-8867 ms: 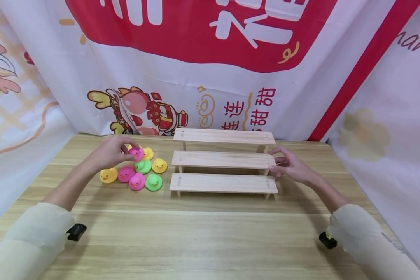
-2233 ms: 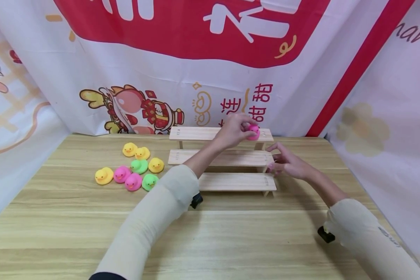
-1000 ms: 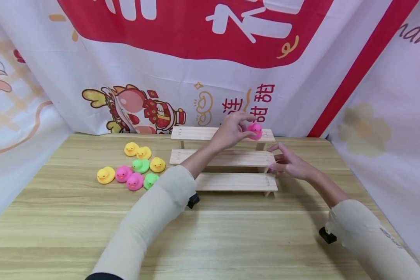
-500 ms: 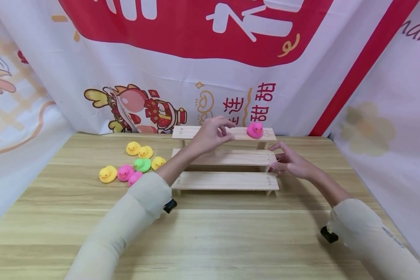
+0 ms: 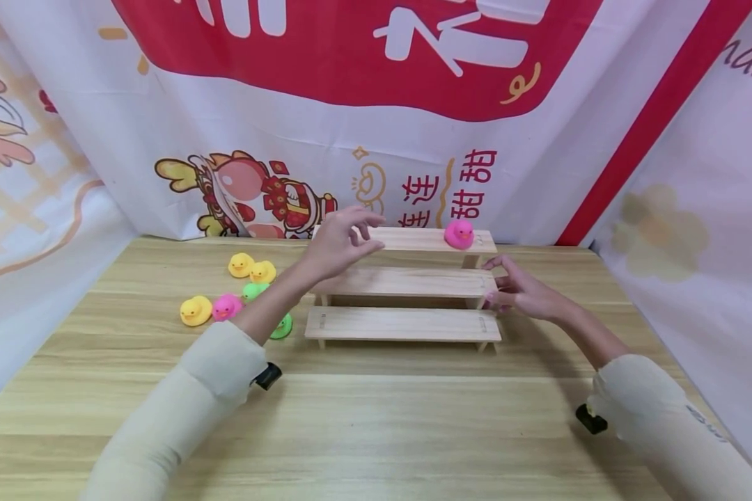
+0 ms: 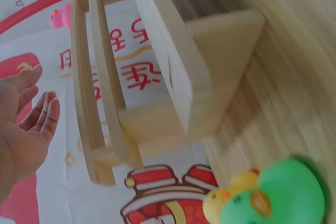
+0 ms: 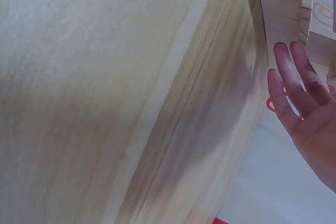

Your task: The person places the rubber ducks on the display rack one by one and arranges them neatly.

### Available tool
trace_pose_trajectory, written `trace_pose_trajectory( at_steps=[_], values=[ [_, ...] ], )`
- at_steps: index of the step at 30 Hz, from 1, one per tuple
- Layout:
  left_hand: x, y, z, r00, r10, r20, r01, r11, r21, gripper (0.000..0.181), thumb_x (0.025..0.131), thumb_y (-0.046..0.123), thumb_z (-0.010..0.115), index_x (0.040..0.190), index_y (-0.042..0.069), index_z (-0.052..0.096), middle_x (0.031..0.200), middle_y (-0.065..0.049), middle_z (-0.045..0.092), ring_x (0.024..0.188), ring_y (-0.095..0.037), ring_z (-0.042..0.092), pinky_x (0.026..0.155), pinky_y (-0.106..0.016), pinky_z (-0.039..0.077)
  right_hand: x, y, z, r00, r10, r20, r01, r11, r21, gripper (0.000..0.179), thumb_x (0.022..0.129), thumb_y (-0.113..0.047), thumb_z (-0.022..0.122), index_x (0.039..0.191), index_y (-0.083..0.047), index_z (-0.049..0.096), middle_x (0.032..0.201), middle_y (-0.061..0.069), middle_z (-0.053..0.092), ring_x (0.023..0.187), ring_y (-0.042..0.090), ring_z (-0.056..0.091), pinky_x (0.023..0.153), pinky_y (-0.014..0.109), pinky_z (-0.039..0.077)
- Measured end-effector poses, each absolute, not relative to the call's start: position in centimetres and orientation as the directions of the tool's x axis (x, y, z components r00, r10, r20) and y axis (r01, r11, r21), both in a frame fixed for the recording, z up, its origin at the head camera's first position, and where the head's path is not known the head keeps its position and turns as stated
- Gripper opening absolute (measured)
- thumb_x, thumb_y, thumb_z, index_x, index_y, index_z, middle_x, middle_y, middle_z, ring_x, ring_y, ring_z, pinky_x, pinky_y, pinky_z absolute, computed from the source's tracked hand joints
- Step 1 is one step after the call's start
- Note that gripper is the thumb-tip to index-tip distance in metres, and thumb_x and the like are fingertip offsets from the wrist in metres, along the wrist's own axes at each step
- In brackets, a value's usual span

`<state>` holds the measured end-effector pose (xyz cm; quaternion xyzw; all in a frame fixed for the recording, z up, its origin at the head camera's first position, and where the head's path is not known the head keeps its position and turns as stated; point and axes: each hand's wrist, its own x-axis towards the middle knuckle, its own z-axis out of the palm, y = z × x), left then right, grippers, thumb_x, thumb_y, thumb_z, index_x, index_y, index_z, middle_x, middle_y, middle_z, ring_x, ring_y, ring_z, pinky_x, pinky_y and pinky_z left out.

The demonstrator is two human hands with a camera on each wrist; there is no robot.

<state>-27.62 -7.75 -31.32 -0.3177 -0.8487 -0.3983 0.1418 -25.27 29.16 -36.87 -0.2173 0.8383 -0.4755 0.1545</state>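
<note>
A pink rubber duck (image 5: 459, 234) sits near the right end of the top step of a three-tier wooden display shelf (image 5: 401, 324). My left hand (image 5: 341, 240) hovers over the shelf's left part, fingers loosely bent and holding nothing; the left wrist view also shows this hand (image 6: 26, 124) apart from the boards. My right hand (image 5: 523, 289) holds the right end of the middle step, index finger at its back corner and thumb at its front. In the right wrist view, other fingers (image 7: 294, 80) reach to the side panel; the thumb is hidden there.
Left of the shelf lie several rubber ducks on the wood-grain table (image 5: 376, 431): yellow ducks (image 5: 196, 311), a pink duck (image 5: 227, 307) and green ducks (image 5: 280, 327). My left forearm partly covers them. A printed cloth (image 5: 326, 125) hangs close behind the shelf.
My left hand carried the pink duck from the group to the top step, let it go there, and has moved back left. My right hand has stayed at the shelf's right end.
</note>
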Motion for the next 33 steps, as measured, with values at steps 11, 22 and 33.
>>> trace_pose_trajectory(
  at_steps=[11,22,33],
  values=[
    [-26.8,-12.5,-31.4,-0.773,0.367,0.518,0.632,0.514,0.580,0.031,0.088,0.004,0.082,0.117,-0.002,0.073,0.105,-0.016,0.070,0.086,-0.025,0.066,0.070,-0.023,0.055,-25.5,29.3,-37.1,-0.852,-0.524,-0.007,-0.258,0.431,-0.864,0.041,0.101,0.003,0.059,0.133,0.007,0.034,0.101,0.026,0.069,0.085,0.028,0.070,0.071,0.041,0.061],
    [-26.3,-17.7,-32.5,-0.817,0.285,0.501,0.558,0.611,0.562,0.028,0.090,0.009,0.082,0.114,-0.002,0.074,0.101,-0.017,0.072,0.084,-0.026,0.067,0.069,-0.019,0.051,-25.3,29.6,-36.9,-0.860,-0.509,-0.018,-0.251,0.454,-0.855,0.043,0.101,0.001,0.060,0.134,0.007,0.034,0.102,0.025,0.069,0.091,0.028,0.070,0.075,0.041,0.061],
    [-26.4,-22.7,-34.3,-0.888,0.235,0.395,0.442,0.677,0.589,0.027,0.093,0.005,0.077,0.117,-0.004,0.072,0.118,-0.022,0.071,0.088,-0.029,0.066,0.069,-0.011,0.049,-25.3,29.4,-36.9,-0.859,-0.512,-0.013,-0.253,0.446,-0.858,0.041,0.102,0.001,0.059,0.133,0.006,0.034,0.102,0.026,0.069,0.091,0.028,0.070,0.075,0.040,0.061]
  ],
)
